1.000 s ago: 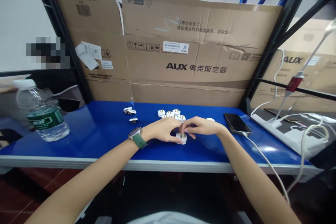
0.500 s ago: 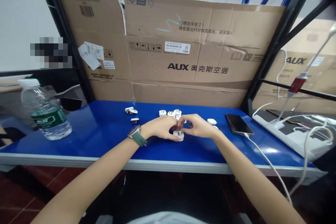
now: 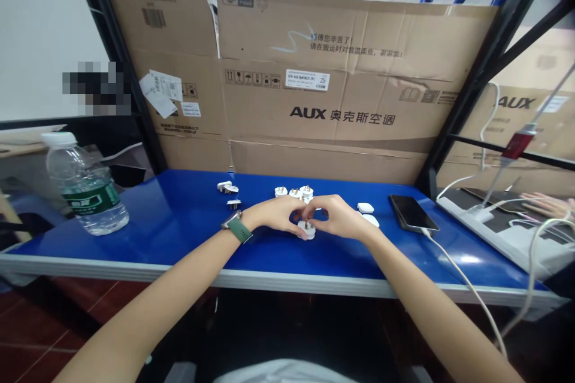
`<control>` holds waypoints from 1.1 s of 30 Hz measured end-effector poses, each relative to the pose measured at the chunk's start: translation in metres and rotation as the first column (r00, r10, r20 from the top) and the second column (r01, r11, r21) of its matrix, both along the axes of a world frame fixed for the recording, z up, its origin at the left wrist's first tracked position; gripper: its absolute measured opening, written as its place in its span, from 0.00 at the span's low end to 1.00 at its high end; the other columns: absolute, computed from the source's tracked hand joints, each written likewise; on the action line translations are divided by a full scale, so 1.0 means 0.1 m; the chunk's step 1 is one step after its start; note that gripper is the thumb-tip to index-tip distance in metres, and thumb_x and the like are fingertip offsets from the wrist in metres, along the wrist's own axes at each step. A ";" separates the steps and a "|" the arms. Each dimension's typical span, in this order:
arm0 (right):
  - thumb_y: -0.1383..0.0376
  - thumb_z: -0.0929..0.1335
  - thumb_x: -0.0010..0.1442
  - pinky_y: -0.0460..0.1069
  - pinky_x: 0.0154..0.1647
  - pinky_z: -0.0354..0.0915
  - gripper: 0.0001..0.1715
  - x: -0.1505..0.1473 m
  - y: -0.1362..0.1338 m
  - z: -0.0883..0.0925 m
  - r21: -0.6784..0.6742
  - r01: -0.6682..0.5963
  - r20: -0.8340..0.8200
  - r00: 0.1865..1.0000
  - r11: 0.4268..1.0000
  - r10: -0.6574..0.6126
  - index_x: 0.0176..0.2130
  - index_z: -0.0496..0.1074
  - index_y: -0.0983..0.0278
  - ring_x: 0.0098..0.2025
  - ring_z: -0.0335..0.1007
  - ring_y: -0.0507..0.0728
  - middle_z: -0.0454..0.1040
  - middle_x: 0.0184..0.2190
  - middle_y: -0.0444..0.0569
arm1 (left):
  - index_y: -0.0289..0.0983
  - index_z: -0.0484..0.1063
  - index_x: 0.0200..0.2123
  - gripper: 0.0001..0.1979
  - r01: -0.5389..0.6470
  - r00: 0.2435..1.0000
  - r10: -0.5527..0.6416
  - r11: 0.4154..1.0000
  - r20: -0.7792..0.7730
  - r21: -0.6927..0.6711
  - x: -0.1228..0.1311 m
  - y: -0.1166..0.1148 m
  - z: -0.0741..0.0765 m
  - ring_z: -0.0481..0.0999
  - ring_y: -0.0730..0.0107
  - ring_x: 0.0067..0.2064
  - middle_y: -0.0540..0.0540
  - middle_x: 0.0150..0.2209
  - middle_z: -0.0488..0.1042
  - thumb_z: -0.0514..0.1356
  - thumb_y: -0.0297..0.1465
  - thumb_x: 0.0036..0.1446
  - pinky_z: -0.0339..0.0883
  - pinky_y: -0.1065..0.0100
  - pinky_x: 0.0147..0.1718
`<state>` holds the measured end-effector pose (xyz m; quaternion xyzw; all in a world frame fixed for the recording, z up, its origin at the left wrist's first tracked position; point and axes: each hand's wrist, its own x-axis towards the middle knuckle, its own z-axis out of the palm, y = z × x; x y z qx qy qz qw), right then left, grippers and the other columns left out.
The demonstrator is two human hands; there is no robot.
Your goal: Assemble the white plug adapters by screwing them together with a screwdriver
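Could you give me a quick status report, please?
Left hand and right hand hold one plug, prongs up. More plugs behind it; phone to the right.

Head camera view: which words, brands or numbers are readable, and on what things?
"AUX 奥克斯空调": middle brown cardboard box.
"25": white sticker on that box; rest too small.
"AUX": right brown cardboard box, partly hidden.
Green label of clear water bottle, small print atop middle box: blurred.
White plastic plug in left hand and right hand: none.
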<state>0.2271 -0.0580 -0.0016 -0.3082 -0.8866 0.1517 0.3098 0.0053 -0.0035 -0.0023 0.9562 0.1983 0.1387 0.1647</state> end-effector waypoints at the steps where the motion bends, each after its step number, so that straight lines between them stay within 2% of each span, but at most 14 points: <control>1: 0.72 0.72 0.57 0.49 0.45 0.68 0.09 0.00 0.00 0.00 -0.010 0.002 0.009 1.000 1.000 -0.002 0.38 0.80 0.61 0.40 0.79 0.57 0.83 0.37 0.45 | 0.37 0.76 0.38 0.24 -0.002 1.000 0.002 1.000 -0.001 -0.009 0.00 0.00 0.00 0.71 0.68 0.33 0.50 0.32 0.73 0.70 0.51 0.51 0.58 0.69 0.31; 4: 0.71 0.73 0.57 0.50 0.46 0.68 0.06 0.01 0.02 -0.02 -0.026 0.003 0.053 0.999 1.000 -0.002 0.34 0.80 0.60 0.41 0.79 0.57 0.83 0.38 0.45 | 0.37 0.75 0.35 0.24 -0.012 1.000 0.012 1.000 -0.008 -0.029 0.00 0.00 0.01 0.69 0.69 0.32 0.51 0.30 0.71 0.70 0.52 0.50 0.57 0.69 0.30; 10: 0.72 0.73 0.55 0.50 0.47 0.69 0.08 0.00 0.05 -0.08 -0.019 0.023 0.110 0.994 1.000 -0.021 0.35 0.81 0.59 0.40 0.79 0.58 0.83 0.38 0.46 | 0.37 0.76 0.35 0.25 -0.020 1.000 0.020 0.999 -0.001 -0.032 0.00 -0.02 0.03 0.68 0.70 0.32 0.51 0.31 0.71 0.71 0.53 0.49 0.56 0.69 0.30; 18: 0.71 0.73 0.57 0.49 0.47 0.69 0.06 -0.01 0.06 -0.09 -0.059 -0.003 0.057 0.998 0.998 0.006 0.34 0.81 0.60 0.42 0.79 0.58 0.83 0.38 0.45 | 0.37 0.76 0.35 0.25 -0.024 1.000 0.023 0.999 -0.013 -0.038 0.00 0.00 0.01 0.68 0.71 0.32 0.52 0.31 0.71 0.71 0.53 0.49 0.56 0.70 0.29; 28: 0.69 0.74 0.57 0.49 0.45 0.68 0.06 0.03 0.04 -0.02 -0.089 -0.041 0.082 0.995 0.995 0.048 0.36 0.82 0.60 0.40 0.78 0.57 0.83 0.38 0.46 | 0.37 0.72 0.32 0.24 -0.021 1.000 0.020 0.999 -0.006 -0.042 0.00 0.00 0.00 0.68 0.71 0.31 0.52 0.31 0.71 0.71 0.52 0.49 0.55 0.69 0.29; 31: 0.69 0.73 0.59 0.49 0.45 0.66 0.05 0.04 0.04 -0.01 -0.078 -0.043 0.047 0.998 0.996 0.047 0.36 0.81 0.60 0.41 0.76 0.56 0.82 0.38 0.46 | 0.37 0.72 0.32 0.25 -0.034 0.999 0.033 0.998 -0.018 -0.044 0.00 -0.01 0.02 0.67 0.70 0.31 0.51 0.30 0.71 0.70 0.53 0.49 0.55 0.69 0.29; 33: 0.66 0.72 0.61 0.49 0.43 0.65 0.05 0.05 0.03 0.02 -0.094 -0.019 -0.051 0.999 0.995 0.015 0.39 0.79 0.61 0.39 0.73 0.56 0.79 0.37 0.47 | 0.37 0.74 0.34 0.25 -0.043 0.999 0.041 0.997 -0.033 -0.059 -0.01 -0.01 0.03 0.68 0.70 0.31 0.51 0.30 0.71 0.70 0.53 0.49 0.55 0.69 0.29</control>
